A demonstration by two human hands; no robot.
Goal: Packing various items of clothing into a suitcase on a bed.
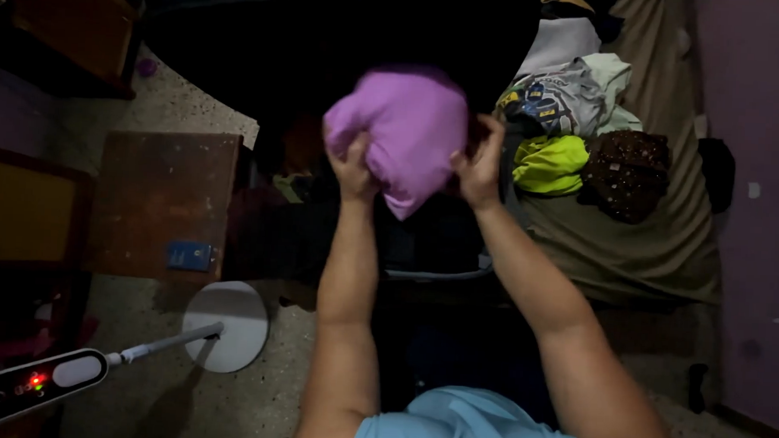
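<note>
both hands hold one bunched purple cloth (406, 129) raised in the air above a dark area. left hand (354, 166) grips its lower left edge, fingers closed in the fabric. right hand (480, 166) grips its right side, fingers closed. pile of clothes (582, 131) lies to the right on a tan sheet (656, 246). white fan base (230, 326) stands on the floor at lower left.

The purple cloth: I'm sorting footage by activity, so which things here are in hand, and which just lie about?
In hand: purple cloth, gripped by left hand and right hand.

Lying about: yellow-green garment, grey printed shirt, dark spotted cloth, wooden stool, fan base.
</note>
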